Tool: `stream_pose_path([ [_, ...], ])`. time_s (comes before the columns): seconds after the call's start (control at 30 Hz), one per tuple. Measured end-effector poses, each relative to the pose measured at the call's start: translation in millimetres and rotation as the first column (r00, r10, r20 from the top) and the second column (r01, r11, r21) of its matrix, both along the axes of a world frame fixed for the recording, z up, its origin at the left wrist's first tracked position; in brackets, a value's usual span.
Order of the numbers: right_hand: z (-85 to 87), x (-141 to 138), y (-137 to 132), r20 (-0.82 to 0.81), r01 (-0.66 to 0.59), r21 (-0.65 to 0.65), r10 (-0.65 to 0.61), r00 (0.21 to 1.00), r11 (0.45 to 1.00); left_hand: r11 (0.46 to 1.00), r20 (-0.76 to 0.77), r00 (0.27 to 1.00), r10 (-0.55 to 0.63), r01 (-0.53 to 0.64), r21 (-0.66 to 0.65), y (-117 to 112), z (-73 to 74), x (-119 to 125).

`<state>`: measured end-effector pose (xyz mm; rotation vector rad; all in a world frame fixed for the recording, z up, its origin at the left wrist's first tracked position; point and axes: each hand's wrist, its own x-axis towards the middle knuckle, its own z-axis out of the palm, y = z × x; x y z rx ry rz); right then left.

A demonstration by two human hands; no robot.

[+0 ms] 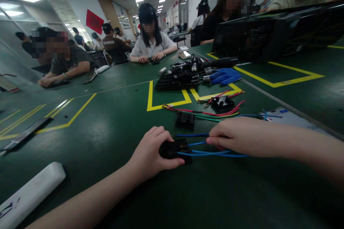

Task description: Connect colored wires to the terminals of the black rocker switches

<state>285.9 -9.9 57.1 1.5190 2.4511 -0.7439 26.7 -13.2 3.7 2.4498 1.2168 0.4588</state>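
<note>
My left hand (153,150) grips a black plastic connector block (176,146) on the green table, thumb in front and fingers behind. Several blue wires (204,154) run from the block to the right. My right hand (224,134) is closed, pinching a blue wire whose end points toward the block; the exact grip is hidden behind the fingers. Just beyond lies a second black connector block (185,120), with red and green wires (209,114) passing beside it. Another black block (224,103) with red wires sits a little farther off.
Yellow tape outlines (169,106) mark the green table (115,114). Beyond them lie a blue glove (224,76), black parts and cables. A large black case (263,39) stands back right. A white bar (34,189) lies front left, a flat panel (292,120) at right. Co-workers sit across.
</note>
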Motion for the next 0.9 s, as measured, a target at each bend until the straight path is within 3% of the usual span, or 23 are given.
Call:
stream_pose_path([
  [0.1, 0.9, -1, 1, 0.004, -0.015, 0.02, 0.014, 1.0, 1.0, 1.0, 0.007, 1.0, -0.006, 0.006, -0.001, 0, -0.8, -1],
  [0.4, 14.6, -2, -5, -0.09, -0.059, 0.238, 0.082, 0.993, 0.97, 1.0, 0.008, 1.0, -0.006, 0.006, 0.009, -1, -0.8, -1],
  [0.67, -1.8, -4, -1, 0.039, -0.009, 0.032, 0.008, 0.999, 0.999, 1.0, 0.013, 1.0, -0.009, 0.009, -0.012, 0, -0.6, -1],
  [0.9, 10.9, -3, -1, -0.043, -0.058, 0.154, 0.065, 0.997, 0.986, 1.0, 0.025, 1.0, -0.001, 0.001, -0.003, -1, -0.1, 0],
])
